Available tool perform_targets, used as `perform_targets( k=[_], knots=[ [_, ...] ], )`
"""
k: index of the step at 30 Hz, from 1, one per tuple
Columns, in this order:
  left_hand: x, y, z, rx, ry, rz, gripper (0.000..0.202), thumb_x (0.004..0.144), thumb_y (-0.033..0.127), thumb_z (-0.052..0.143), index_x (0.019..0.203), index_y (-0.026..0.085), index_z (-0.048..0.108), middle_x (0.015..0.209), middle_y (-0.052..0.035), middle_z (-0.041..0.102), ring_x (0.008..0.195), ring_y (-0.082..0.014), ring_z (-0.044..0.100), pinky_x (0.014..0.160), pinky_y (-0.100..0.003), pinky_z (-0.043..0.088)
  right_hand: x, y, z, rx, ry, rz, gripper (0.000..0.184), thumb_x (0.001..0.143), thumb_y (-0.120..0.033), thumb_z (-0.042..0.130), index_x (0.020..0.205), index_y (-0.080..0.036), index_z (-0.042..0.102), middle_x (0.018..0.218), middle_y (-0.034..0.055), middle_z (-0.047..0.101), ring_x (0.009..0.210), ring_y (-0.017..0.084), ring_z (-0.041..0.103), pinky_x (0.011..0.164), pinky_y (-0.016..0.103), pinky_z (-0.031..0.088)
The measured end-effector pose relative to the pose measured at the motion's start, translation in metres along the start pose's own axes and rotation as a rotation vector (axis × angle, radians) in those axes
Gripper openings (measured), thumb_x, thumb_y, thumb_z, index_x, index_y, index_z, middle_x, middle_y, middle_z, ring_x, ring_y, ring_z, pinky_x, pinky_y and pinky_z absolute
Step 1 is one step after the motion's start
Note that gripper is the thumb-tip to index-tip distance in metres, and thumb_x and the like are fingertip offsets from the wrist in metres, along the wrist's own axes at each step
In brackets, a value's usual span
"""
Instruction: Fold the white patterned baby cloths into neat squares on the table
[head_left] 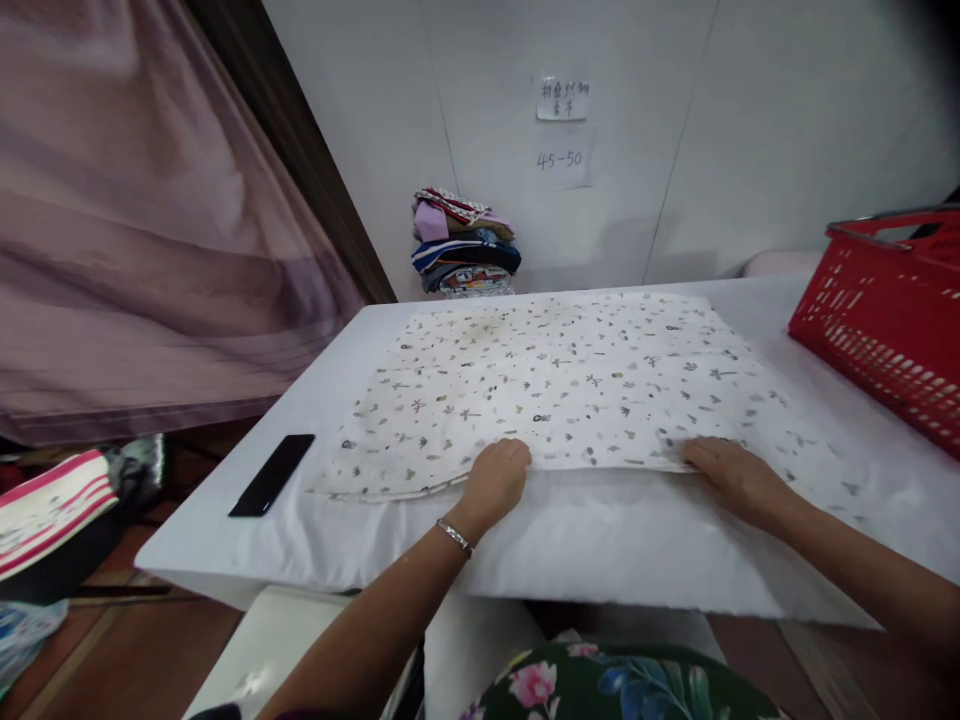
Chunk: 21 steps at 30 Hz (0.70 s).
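Note:
A white cloth (555, 385) with a small grey and olive print lies spread over the table, its near edge toward me. My left hand (497, 483), a bracelet at its wrist, is closed on that edge near the middle, with the fingertips curled over the fabric. Farther right, my right hand (726, 478) grips the same edge, fingers bent down onto it. To the left of my left hand, the edge shows more than one layer. Some of the cloth stretches out past my right hand.
A black phone (272, 475) lies on the white-covered table (315, 560) at left. Folded clothes (465, 245) are stacked at the back by the wall. At right stands a red basket (885, 320). A pink curtain (150, 220) hangs at left.

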<state>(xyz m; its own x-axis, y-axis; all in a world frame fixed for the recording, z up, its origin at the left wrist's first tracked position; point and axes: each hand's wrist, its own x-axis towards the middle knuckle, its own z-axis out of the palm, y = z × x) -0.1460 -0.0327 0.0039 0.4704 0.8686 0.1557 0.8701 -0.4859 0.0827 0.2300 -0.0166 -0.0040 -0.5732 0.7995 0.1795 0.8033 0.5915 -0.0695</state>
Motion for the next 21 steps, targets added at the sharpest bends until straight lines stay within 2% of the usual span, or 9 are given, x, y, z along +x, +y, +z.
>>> perform_targets(
  k=[4,7,11,16,21],
  knots=[
    [-0.003,0.0,0.004,-0.02,-0.022,0.016,0.021,0.076,0.003,0.039,0.085,0.018,0.052,0.088,-0.0042,0.058,0.084,-0.0188,0.051,0.073,-0.032,0.041,-0.008,0.001,0.009,-0.067,0.102,-0.034,0.026,0.08,-0.01,0.038,0.088,-0.018,0.061,0.092,0.0098,0.062,0.084,0.022,0.055,0.072,0.034,0.045],
    [-0.005,-0.001,0.01,-0.041,0.003,0.01,0.022,0.075,0.002,0.039,0.083,0.018,0.051,0.088,-0.0041,0.057,0.085,-0.0186,0.05,0.074,-0.031,0.041,-0.012,-0.002,0.016,-0.068,0.17,-0.003,0.028,0.08,-0.009,0.037,0.088,-0.018,0.062,0.096,0.011,0.062,0.088,0.022,0.055,0.075,0.035,0.045],
    [-0.006,-0.002,0.017,-0.071,0.023,0.009,0.022,0.073,0.002,0.039,0.08,0.018,0.051,0.086,-0.0042,0.057,0.084,-0.0191,0.049,0.075,-0.032,0.041,-0.02,-0.007,0.023,-0.078,0.193,0.083,0.032,0.078,-0.007,0.037,0.095,-0.016,0.062,0.102,0.0124,0.061,0.094,0.023,0.054,0.077,0.035,0.045],
    [-0.003,-0.005,0.019,-0.093,0.067,0.012,0.022,0.071,0.002,0.038,0.079,0.018,0.053,0.084,-0.0047,0.058,0.084,-0.0195,0.051,0.075,-0.033,0.042,-0.03,-0.002,0.023,-0.088,0.184,0.23,0.038,0.075,-0.004,0.039,0.105,-0.017,0.059,0.105,0.0113,0.06,0.095,0.023,0.053,0.079,0.035,0.043],
    [-0.004,-0.009,0.02,-0.084,0.127,0.072,0.028,0.073,0.005,0.04,0.09,0.018,0.057,0.091,-0.0056,0.061,0.088,-0.0209,0.054,0.076,-0.035,0.043,-0.044,0.016,0.013,-0.165,0.1,0.297,0.031,0.078,-0.006,0.039,0.1,-0.016,0.059,0.098,0.0102,0.061,0.091,0.022,0.053,0.077,0.033,0.04]
  ],
)
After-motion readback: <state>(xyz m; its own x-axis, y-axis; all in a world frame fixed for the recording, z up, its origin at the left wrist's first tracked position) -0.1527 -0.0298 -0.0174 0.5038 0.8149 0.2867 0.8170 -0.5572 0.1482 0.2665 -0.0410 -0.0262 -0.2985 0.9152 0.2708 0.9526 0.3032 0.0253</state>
